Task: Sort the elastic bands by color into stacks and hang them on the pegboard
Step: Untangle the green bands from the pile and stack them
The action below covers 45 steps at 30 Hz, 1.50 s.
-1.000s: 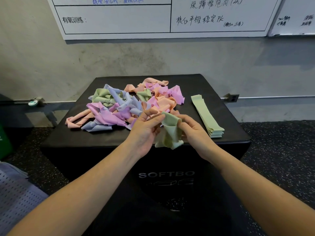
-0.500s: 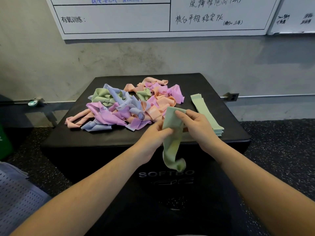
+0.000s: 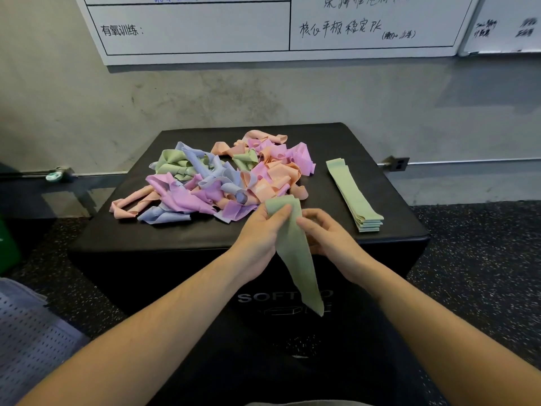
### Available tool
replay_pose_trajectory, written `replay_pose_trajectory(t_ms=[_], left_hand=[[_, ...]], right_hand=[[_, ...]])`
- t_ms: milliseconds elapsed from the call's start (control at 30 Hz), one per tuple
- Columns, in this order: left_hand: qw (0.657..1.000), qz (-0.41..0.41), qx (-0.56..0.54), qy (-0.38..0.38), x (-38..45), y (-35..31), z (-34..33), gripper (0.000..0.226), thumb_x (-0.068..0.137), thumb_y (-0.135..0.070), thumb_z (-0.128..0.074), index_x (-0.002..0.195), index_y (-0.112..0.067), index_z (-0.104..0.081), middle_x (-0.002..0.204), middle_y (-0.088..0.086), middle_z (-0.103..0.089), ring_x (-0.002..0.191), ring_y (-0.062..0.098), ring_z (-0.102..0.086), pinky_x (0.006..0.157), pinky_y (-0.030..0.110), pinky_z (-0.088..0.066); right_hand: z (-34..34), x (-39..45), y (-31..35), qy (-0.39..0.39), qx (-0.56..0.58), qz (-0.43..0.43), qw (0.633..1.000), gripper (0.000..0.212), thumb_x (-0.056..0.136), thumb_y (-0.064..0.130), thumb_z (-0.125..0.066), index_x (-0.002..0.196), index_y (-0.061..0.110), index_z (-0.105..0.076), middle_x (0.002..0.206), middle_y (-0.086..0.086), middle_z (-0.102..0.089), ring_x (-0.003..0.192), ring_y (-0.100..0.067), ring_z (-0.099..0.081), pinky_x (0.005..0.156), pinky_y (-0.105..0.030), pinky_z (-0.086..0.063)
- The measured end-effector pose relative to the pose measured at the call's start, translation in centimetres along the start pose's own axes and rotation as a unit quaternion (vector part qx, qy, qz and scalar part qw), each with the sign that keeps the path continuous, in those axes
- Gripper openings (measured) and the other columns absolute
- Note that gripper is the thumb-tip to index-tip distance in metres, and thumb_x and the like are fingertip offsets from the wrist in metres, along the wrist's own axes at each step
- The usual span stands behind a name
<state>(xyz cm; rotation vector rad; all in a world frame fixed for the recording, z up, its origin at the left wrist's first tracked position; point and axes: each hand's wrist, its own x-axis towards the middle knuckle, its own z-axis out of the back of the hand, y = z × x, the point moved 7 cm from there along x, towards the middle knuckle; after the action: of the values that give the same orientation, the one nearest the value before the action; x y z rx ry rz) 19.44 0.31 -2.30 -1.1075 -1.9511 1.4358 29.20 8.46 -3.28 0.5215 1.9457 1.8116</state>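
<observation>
here, green band (image 3: 295,253) pinched between left hand (image 3: 257,238) and right hand (image 3: 328,238) fingers, lower end dangling

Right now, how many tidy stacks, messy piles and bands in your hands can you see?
Tidy green stack: 1
Messy mixed pile: 1
Green band held by left hand and right hand: 1
Total: 3

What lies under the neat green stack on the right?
Only the black box top shows under the green stack. The lower bands show only as edges; anything between them is hidden.
</observation>
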Motion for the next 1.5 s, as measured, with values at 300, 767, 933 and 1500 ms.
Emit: replay_pose_trajectory(t_ms=[300, 767, 933, 1500], left_hand=[[0.989, -0.003, -0.122, -0.081, 2.0, -1.7, 1.7, 0.027, 0.103, -0.02, -0.058, 0.087, -0.019, -0.079, 0.099, 0.005, -0.075, 0.102, 0.023, -0.066, 0.105, 0.052, -0.048], [0.969, 0.021, -0.205, -0.135, 7.3, -3.1, 3.3, 0.033, 0.108, -0.017, -0.039, 0.135, -0.004, -0.055, 0.099, 0.011, -0.067, 0.078, 0.019, -0.071, 0.066, 0.034, -0.059], [0.96, 0.063, -0.206, -0.178, 9.7, -2.1, 3.7, 0.038, 0.108, -0.026, -0.04, 0.135, -0.004, -0.057, 0.115, 0.016, -0.068, 0.101, 0.026, -0.07, 0.097, 0.054, -0.054], [0.991, 0.053, 0.06, -0.111, 20.3, -2.6, -4.0, 0.055, 0.094, -0.003, -0.045, 0.146, -0.02, -0.044, 0.131, 0.012, -0.061, 0.119, 0.029, -0.062, 0.097, 0.047, -0.055]], right_hand=[[0.3, 0.1, -1.5, 0.016, -0.12, -0.009, 0.993, 0.014, 0.095, 0.026, -0.07, 0.103, 0.014, -0.069, 0.092, -0.001, -0.074, 0.082, -0.011, -0.065, 0.079, -0.031, -0.047], [4.0, 1.0, -2.9, 0.013, -0.157, -0.003, 0.988, 0.025, 0.098, 0.016, -0.065, 0.117, 0.031, -0.059, 0.107, 0.004, -0.072, 0.088, -0.008, -0.07, 0.077, -0.025, -0.053], [7.2, 1.2, -3.4, -0.069, -0.118, 0.025, 0.99, 0.037, 0.096, 0.021, -0.069, 0.125, 0.042, -0.059, 0.078, -0.013, -0.072, 0.064, -0.02, -0.065, 0.059, -0.028, -0.053], [15.4, 2.6, -3.6, -0.058, -0.179, 0.079, 0.979, 0.038, 0.093, 0.007, -0.069, 0.107, 0.042, -0.073, 0.109, -0.002, -0.074, 0.098, -0.033, -0.069, 0.09, -0.044, -0.055]])
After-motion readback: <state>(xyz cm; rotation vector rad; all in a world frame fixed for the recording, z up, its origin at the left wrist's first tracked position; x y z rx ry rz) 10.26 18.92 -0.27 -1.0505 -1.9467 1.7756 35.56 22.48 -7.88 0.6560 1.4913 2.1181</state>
